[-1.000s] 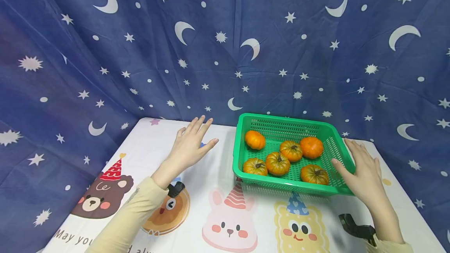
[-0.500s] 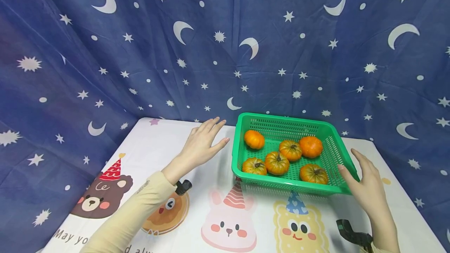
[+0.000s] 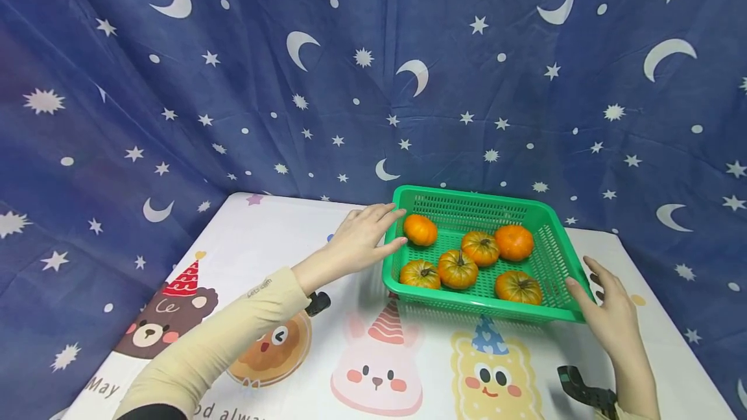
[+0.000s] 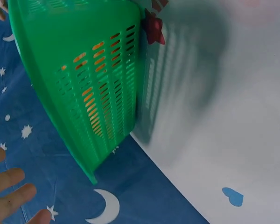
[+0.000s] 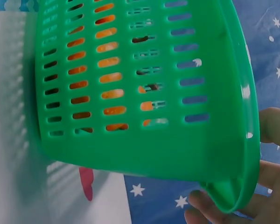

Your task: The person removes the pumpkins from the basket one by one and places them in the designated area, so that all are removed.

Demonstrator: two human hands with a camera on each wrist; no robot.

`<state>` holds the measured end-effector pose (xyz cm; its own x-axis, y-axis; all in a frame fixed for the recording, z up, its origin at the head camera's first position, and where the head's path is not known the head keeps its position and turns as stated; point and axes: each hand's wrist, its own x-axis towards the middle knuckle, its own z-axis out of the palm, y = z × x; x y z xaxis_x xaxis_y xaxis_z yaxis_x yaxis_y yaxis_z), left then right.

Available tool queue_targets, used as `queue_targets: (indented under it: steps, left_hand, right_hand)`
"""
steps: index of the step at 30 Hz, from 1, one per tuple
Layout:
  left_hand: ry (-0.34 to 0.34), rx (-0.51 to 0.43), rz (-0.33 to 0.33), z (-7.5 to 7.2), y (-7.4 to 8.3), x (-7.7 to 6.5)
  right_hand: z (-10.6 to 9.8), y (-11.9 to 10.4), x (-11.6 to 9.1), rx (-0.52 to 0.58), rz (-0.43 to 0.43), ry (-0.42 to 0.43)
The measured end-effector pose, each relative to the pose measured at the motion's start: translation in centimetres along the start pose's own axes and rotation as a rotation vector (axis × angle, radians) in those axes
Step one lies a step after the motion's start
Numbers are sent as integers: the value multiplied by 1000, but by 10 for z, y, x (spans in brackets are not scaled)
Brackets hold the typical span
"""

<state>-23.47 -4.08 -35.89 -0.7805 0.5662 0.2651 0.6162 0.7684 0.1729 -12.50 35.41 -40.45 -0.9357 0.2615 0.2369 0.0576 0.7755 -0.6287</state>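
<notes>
Green perforated plastic forms the rectangular basket before me, on a white, cartoon-printed worktop, holding six small round orange pumpkins. From my remote seat, I see my bare left hand reaching to its left end, fingers extended, and my bare right hand spread at its right end. Whether either touches, I cannot tell. I judge this as lining up a hold; next calls for closing both hands evenly.
</notes>
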Motion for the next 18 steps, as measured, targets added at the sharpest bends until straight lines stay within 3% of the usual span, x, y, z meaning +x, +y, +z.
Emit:
queue_targets:
  steps: [6,18]
  left_hand:
    - [-38,45,84,3,10,8]
    - [-204,82,239,11,20,26]
  right_hand:
    - [1,9,1,28,64,-15]
    - [2,11,2,80,148,-45]
